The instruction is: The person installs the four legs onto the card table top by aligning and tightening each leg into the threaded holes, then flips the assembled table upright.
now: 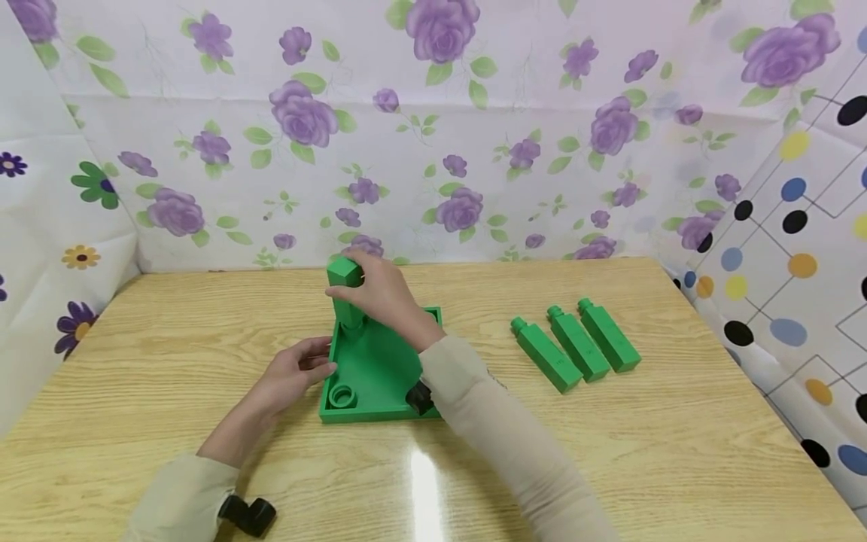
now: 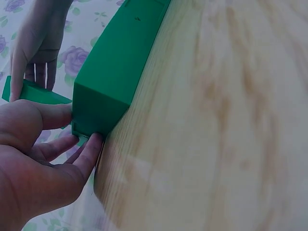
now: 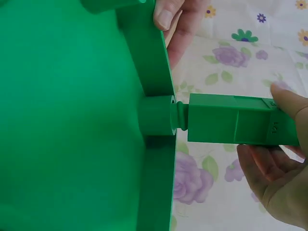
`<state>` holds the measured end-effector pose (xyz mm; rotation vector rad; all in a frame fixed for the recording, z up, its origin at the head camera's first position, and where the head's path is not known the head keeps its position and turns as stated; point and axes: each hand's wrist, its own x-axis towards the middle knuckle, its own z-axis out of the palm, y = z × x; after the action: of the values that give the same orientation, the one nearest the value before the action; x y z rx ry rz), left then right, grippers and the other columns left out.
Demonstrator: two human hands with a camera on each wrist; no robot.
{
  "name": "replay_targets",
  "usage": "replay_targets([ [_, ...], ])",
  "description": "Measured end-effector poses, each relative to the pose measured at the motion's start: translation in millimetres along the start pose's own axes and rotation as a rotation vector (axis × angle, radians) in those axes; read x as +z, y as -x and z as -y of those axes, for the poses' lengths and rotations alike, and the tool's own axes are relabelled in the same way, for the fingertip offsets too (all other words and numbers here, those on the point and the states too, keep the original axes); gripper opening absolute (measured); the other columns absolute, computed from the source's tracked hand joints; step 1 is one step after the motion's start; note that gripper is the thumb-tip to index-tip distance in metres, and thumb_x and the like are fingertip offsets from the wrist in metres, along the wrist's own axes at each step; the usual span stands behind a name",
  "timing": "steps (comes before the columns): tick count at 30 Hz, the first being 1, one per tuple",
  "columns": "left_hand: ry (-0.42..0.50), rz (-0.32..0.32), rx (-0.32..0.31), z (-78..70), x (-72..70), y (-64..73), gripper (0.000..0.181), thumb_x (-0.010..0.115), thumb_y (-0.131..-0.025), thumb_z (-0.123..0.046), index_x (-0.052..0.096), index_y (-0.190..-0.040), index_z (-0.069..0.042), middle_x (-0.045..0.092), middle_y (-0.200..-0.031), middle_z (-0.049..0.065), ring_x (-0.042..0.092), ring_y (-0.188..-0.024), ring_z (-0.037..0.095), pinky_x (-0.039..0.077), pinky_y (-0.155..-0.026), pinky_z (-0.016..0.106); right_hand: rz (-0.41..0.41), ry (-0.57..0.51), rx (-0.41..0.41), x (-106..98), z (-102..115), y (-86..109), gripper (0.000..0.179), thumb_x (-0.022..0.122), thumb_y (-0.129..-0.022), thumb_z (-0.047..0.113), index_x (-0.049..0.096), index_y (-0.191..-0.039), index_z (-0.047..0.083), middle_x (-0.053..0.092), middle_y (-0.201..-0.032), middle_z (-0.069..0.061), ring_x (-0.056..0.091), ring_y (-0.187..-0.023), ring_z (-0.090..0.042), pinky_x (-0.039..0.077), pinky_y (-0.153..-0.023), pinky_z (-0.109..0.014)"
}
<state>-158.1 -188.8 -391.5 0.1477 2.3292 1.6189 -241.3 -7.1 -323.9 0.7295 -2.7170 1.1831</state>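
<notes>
Your right hand (image 1: 382,290) grasps a long, square-sided green plastic-looking block (image 3: 226,119), thumb on one side and fingers on the other, near its plain end. You hold the block upright at the far left corner of a shallow, square green tray (image 1: 379,369) with raised walls. Its narrow, ridged neck points down into the mouth of a round green corner socket (image 3: 158,116); how deep the tip sits, you cannot tell. The block's wide body stands just clear of the socket's rim.

Your left hand (image 1: 291,376) grips the tray's left wall, thumb at the rim and fingers along the outside. Near it, a ring-shaped green socket (image 1: 342,397) stands in the near left corner. Your right forearm partly hides the tray's right side.

To the right of the tray, well apart from it, three matching green blocks (image 1: 578,342) lie side by side on the pale wood-grain table (image 1: 684,444), their necks pointing away from you. You wear light beige sleeves (image 1: 467,388), and a small black device (image 1: 247,516) sits at your left wrist. Behind the table hangs a white cloth with purple roses (image 1: 223,120).
</notes>
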Motion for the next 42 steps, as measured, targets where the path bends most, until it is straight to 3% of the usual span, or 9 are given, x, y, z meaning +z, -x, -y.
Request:
replay_targets([
  [4,-0.005,-0.003,0.001,0.3,0.3,0.6,0.055,0.056,-0.100,-0.016,0.034,-0.147,0.003,0.043,-0.139,0.023,0.046,-0.120,0.035,0.043,-0.095,0.042,0.025,-0.030,0.029,-1.0,-4.0,2.0,0.066,0.068,-0.090,0.044,0.047,-0.144,0.014,0.066,-0.108,-0.013,0.063,-0.094,-0.021,0.050,-0.081,-0.031],
  [7,-0.005,-0.006,0.004,0.6,0.5,0.6,0.055,0.057,-0.100,-0.015,0.034,-0.146,0.004,0.044,-0.138,0.023,0.047,-0.119,0.034,0.043,-0.095,0.041,0.065,-0.109,0.043,-2.7,-6.5,3.3,0.064,0.058,-0.095,0.047,0.040,-0.149,0.018,0.061,-0.124,-0.012,0.060,-0.107,-0.021,0.048,-0.088,-0.034],
  [10,-0.005,-0.009,0.009,0.5,0.9,0.2,0.054,0.057,-0.100,-0.015,0.035,-0.145,0.004,0.044,-0.137,0.024,0.047,-0.118,0.033,0.043,-0.095,0.041,0.109,-0.212,0.034,-5.4,-8.8,3.5,0.058,0.048,-0.101,0.045,0.035,-0.151,0.020,0.041,-0.148,-0.005,0.047,-0.128,-0.021,0.043,-0.098,-0.036],
  [13,-0.007,-0.013,0.011,0.4,1.0,-0.2,0.054,0.057,-0.100,-0.014,0.035,-0.145,0.005,0.045,-0.137,0.024,0.047,-0.118,0.033,0.043,-0.095,0.041,0.151,-0.284,0.014,-8.7,-10.9,3.0,0.053,0.042,-0.103,0.041,0.034,-0.152,0.020,0.038,-0.151,-0.004,0.042,-0.132,-0.020,0.039,-0.102,-0.034],
  [18,-0.009,-0.017,0.011,0.1,1.1,-0.5,0.053,0.056,-0.100,-0.013,0.036,-0.145,0.004,0.045,-0.137,0.024,0.047,-0.118,0.034,0.043,-0.095,0.042,0.164,-0.350,-0.005,-13.3,-14.4,1.3,0.049,0.047,-0.103,0.035,0.041,-0.148,0.016,0.043,-0.146,-0.004,0.046,-0.127,-0.018,0.040,-0.099,-0.028],
  [26,-0.009,-0.017,0.002,-0.8,1.4,0.9,0.054,0.057,-0.100,-0.014,0.034,-0.146,0.004,0.043,-0.139,0.024,0.045,-0.121,0.035,0.042,-0.097,0.043,0.057,-0.353,-0.021,-10.8,-14.0,1.6,0.045,0.065,-0.094,0.033,0.057,-0.132,0.011,0.057,-0.127,-0.001,0.056,-0.112,-0.013,0.045,-0.090,-0.024],
  [29,-0.001,-0.009,0.003,-1.0,1.7,1.2,0.055,0.056,-0.100,-0.015,0.034,-0.146,0.004,0.042,-0.140,0.024,0.044,-0.122,0.036,0.043,-0.097,0.043,0.005,-0.336,-0.012,-8.1,-11.9,3.9,0.036,0.071,-0.090,0.036,0.061,-0.115,0.012,0.060,-0.102,-0.001,0.057,-0.089,-0.013,0.046,-0.075,-0.025],
  [33,0.003,-0.006,0.007,-0.9,1.7,1.6,0.055,0.056,-0.100,-0.015,0.033,-0.146,0.004,0.042,-0.140,0.025,0.044,-0.122,0.036,0.044,-0.095,0.042,-0.055,-0.271,0.016,-3.8,-8.8,5.8,0.037,0.074,-0.086,0.039,0.052,-0.098,0.012,0.051,-0.081,-0.005,0.047,-0.069,-0.018,0.039,-0.061,-0.031],
  [42,-0.001,-0.005,0.019,0.3,1.2,0.9,0.055,0.057,-0.100,-0.014,0.033,-0.146,0.005,0.042,-0.140,0.025,0.044,-0.121,0.036,0.044,-0.095,0.042,-0.143,-0.172,0.036,1.0,-7.5,5.2,0.042,0.075,-0.084,0.043,0.048,-0.095,0.012,0.051,-0.075,-0.005,0.050,-0.063,-0.016,0.041,-0.057,-0.030],
])
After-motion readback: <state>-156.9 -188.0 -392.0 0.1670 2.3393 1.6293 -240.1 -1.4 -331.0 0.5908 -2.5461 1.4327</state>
